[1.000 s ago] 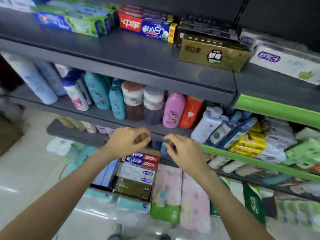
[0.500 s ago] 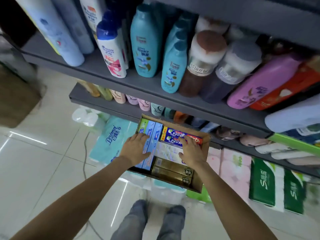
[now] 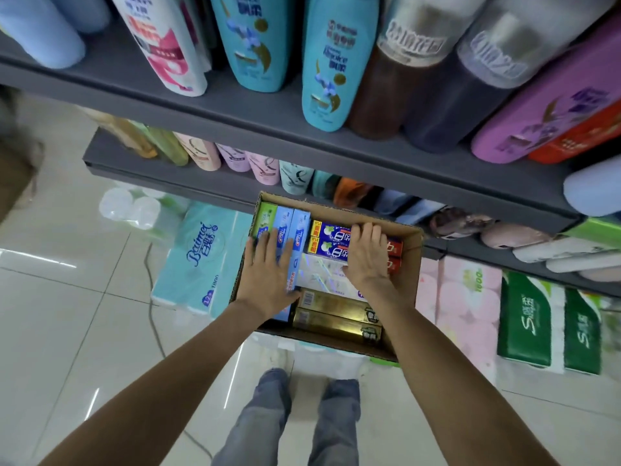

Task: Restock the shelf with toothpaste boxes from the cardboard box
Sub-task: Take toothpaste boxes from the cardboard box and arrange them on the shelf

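Observation:
An open cardboard box [image 3: 412,264] sits low in front of the shelving, packed with toothpaste boxes. Light-blue ones [image 3: 300,227] and a green one [image 3: 264,216] lie along its left side. Blue-and-red ones [image 3: 331,242] lie at the back, a white one [image 3: 319,279] in the middle and gold ones [image 3: 332,314] at the front. My left hand [image 3: 268,269] lies flat on the light-blue boxes with fingers spread. My right hand [image 3: 366,253] covers the blue-and-red boxes, fingertips hooked over their far edge and thumb at the near edge.
Above the box runs a grey shelf [image 3: 235,112] full of shampoo bottles, with a lower shelf of tubes behind it. Tissue packs flank the box: a turquoise one [image 3: 198,257] on the left, pink [image 3: 460,297] and green [image 3: 524,317] ones on the right. My legs [image 3: 268,415] stand on the tiled floor.
My view dropped from the toothpaste shelf to the cardboard box. Both hands went down into it and now rest on the toothpaste boxes, the right one closing over the blue-and-red ones.

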Motion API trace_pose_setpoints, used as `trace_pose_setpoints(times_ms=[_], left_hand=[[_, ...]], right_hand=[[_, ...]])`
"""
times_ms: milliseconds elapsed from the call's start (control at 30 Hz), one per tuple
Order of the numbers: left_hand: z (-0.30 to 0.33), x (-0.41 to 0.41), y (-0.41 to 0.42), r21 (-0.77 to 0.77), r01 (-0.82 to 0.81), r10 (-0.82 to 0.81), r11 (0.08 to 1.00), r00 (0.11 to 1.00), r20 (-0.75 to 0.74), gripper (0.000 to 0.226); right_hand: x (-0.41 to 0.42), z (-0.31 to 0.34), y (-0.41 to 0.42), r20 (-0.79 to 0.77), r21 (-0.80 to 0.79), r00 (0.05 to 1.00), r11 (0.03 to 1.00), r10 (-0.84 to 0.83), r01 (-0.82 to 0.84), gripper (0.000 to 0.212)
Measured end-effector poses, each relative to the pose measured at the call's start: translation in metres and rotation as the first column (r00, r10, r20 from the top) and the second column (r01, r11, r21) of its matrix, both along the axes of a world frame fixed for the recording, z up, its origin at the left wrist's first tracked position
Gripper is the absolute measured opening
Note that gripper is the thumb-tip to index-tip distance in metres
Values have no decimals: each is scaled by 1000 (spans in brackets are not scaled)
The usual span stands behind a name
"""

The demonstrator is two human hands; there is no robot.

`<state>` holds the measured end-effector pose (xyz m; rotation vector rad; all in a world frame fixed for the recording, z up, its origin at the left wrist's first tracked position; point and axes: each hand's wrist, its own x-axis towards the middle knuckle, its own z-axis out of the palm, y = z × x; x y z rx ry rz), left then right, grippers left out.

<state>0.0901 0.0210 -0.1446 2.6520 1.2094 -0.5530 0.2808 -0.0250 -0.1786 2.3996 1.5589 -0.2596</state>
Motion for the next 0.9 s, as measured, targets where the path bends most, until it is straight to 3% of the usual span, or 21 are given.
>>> trace_pose_setpoints(times_ms=[267, 433, 500, 533, 567, 633, 667, 700, 767, 833, 900], left_hand=[[-6, -8, 1, -5, -8, 8, 1000, 995, 103, 99], [-8, -6, 1, -3, -2, 2, 1000, 999, 44, 99], [-4, -6, 3, -77, -49, 60, 996, 987, 148, 99], [3, -6, 4, -172, -123, 168, 977, 946, 277, 98], [15, -6, 6, -329, -220, 349, 918, 841, 414, 94], [45, -6, 12, -659, -277, 691, 699, 498, 524, 78], [62, -6, 16, -745, -245, 765, 620, 397, 506, 71], [79, -6, 20, -787, -207, 786, 581, 394, 477, 68], [111, -4, 25, -830, -116, 726, 545, 561, 398, 70], [140, 4, 22, -898, -51, 637, 437, 723, 269, 67], [166, 13, 11, -927, -15, 531, 374, 823, 201, 64]], right_hand=[[0, -11, -14, -43, -30, 999, 999, 24, -25, 92], [11, 6, -15, 3, 15, 994, 994, 112, -112, 80], [12, 22, -19, -49, 50, 993, 993, 107, -104, 80], [13, 32, -23, -65, 80, 991, 991, 114, -109, 81], [12, 44, -28, -66, 111, 988, 985, 138, -130, 81], [11, 69, -42, -14, 179, 974, 959, 226, -220, 82], [11, 81, -50, 23, 223, 961, 936, 275, -273, 84], [9, 92, -57, 47, 264, 944, 907, 328, -328, 85], [3, 115, -71, 79, 326, 896, 838, 437, -438, 81], [-4, 141, -78, 128, 376, 855, 774, 502, -510, 76], [-14, 166, -82, 164, 404, 833, 734, 529, -546, 66]])
